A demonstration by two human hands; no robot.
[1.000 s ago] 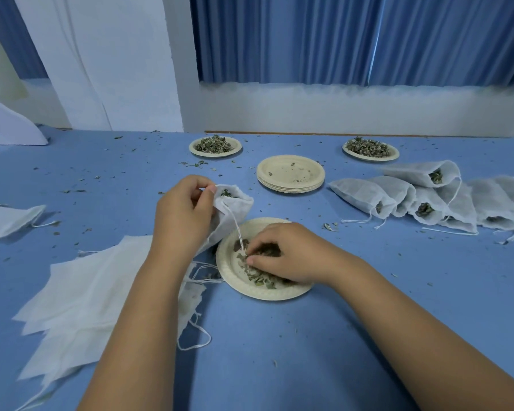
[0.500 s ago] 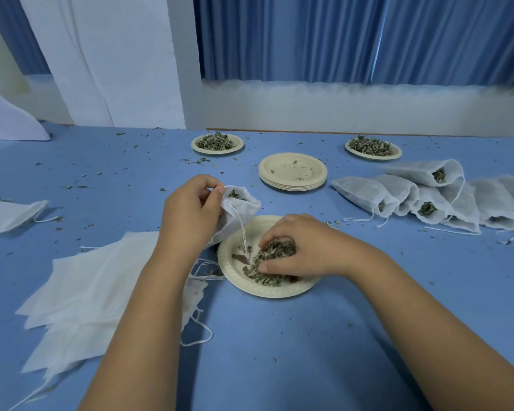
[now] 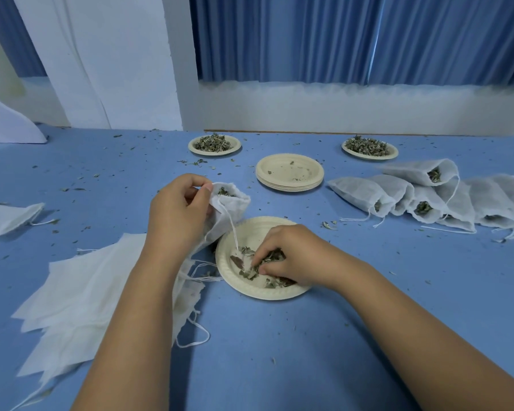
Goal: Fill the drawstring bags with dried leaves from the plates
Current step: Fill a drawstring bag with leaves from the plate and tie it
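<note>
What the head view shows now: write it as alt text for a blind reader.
The left hand holds a white drawstring bag open at its mouth while the right hand gathers dried leaves from a paper plate on a blue table. Filled bags lie at right, flat empty bags at left, a stack of plates behind.

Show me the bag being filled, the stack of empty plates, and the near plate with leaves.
Bag being filled (image 3: 237,207): head view, white cloth just below its open mouth.
Stack of empty plates (image 3: 288,175): head view, bare middle of the top plate.
Near plate with leaves (image 3: 251,228): head view, bare far rim.
</note>
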